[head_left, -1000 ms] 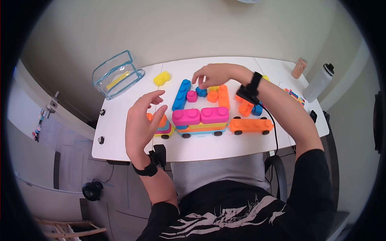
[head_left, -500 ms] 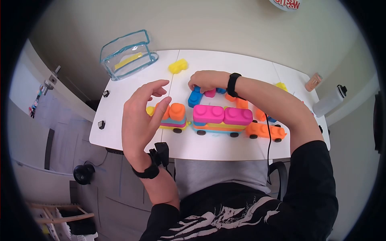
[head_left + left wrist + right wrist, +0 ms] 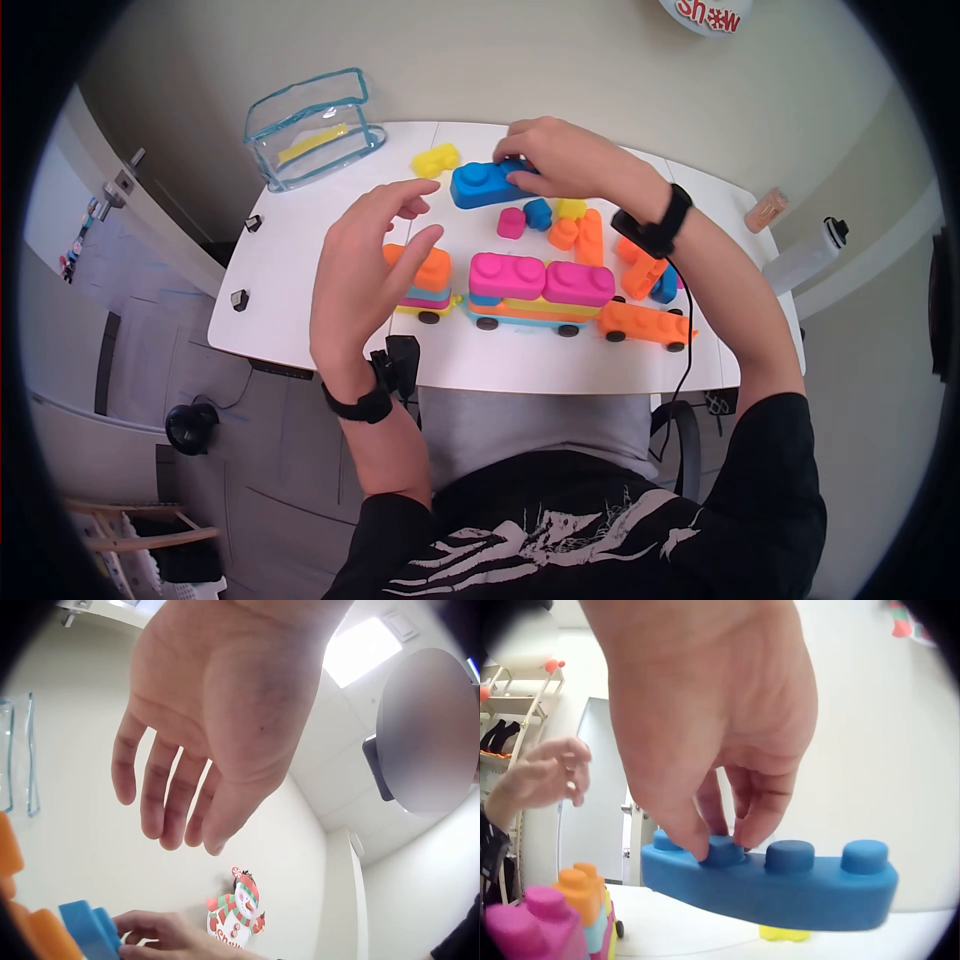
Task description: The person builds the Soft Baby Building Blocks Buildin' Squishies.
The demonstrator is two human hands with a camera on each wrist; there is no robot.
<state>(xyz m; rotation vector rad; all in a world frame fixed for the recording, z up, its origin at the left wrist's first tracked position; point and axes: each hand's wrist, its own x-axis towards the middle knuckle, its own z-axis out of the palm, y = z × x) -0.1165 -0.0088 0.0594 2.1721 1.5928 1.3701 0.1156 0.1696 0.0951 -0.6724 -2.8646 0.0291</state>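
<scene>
"How is the long blue block [image 3: 480, 185] best handled?"

"A stud [image 3: 725, 853] is pinched between the thumb and fingers of the right hand [image 3: 562, 160], off the block's middle, so some tipping may be expected. The block is best kept level, and the grip should be moved inward if one end sags. The small pink block [image 3: 511, 223] should not be brushed."

"And the left hand [image 3: 362, 260]?"

"Nothing is held by it. Its fingers are relaxed, near the orange block [image 3: 430, 270], and the two hands are kept well apart."

"How is the blue one placed and turned?"

"It is held over the far part of the table [image 3: 285, 290], near the yellow block [image 3: 435, 160]. Its studs are pointed upward; its long axis is laid roughly left to right, the left end slightly nearer the table's front edge. The right end is partly hidden."
</scene>
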